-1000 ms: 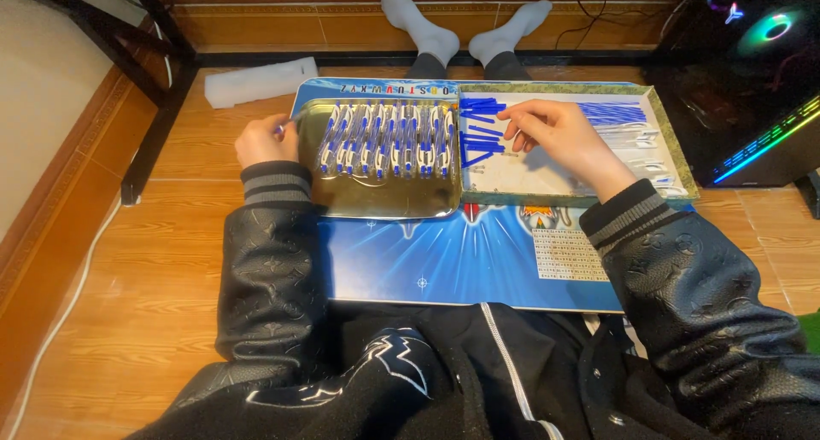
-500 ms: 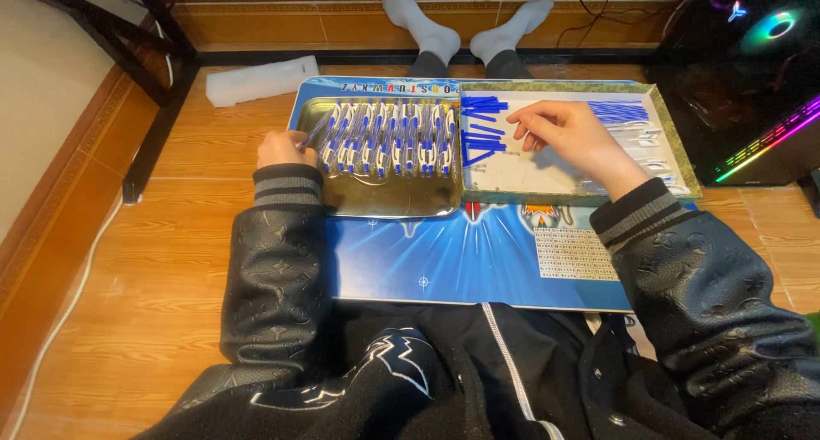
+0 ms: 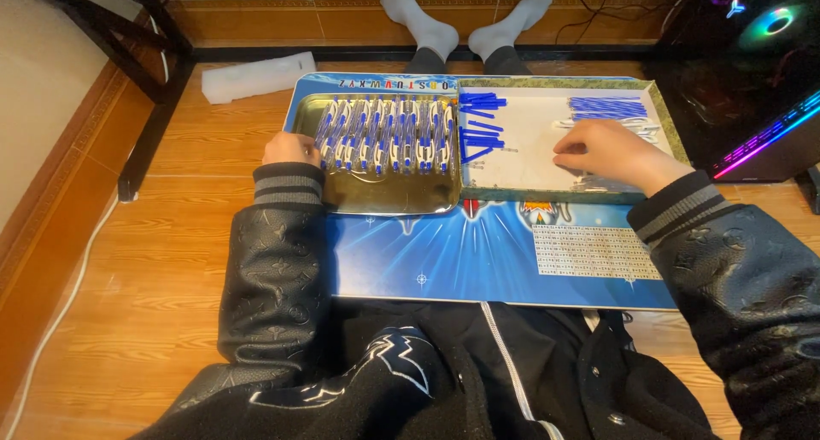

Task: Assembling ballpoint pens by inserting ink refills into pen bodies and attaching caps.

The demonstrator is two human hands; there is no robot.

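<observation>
Slim blue pens (image 3: 389,134) in shiny tray (image 3: 389,199)

glossy metal tray (image 3: 389,202), matt wood floor (image 3: 154,261)

I get even, soft daylight across the wood floor (image 3: 154,235), no hard shadows. Mild glare on the metal tray (image 3: 384,196). Computer case (image 3: 752,55) top right is dark, its coloured lights bloom. Focus is sharp mid-frame; jacket sleeves (image 3: 273,261) go soft, edges bend slightly.

pens (image 3: 384,134) in tray (image 3: 384,202) | box (image 3: 547,188) right, touching | both on mat (image 3: 478,261)
</observation>
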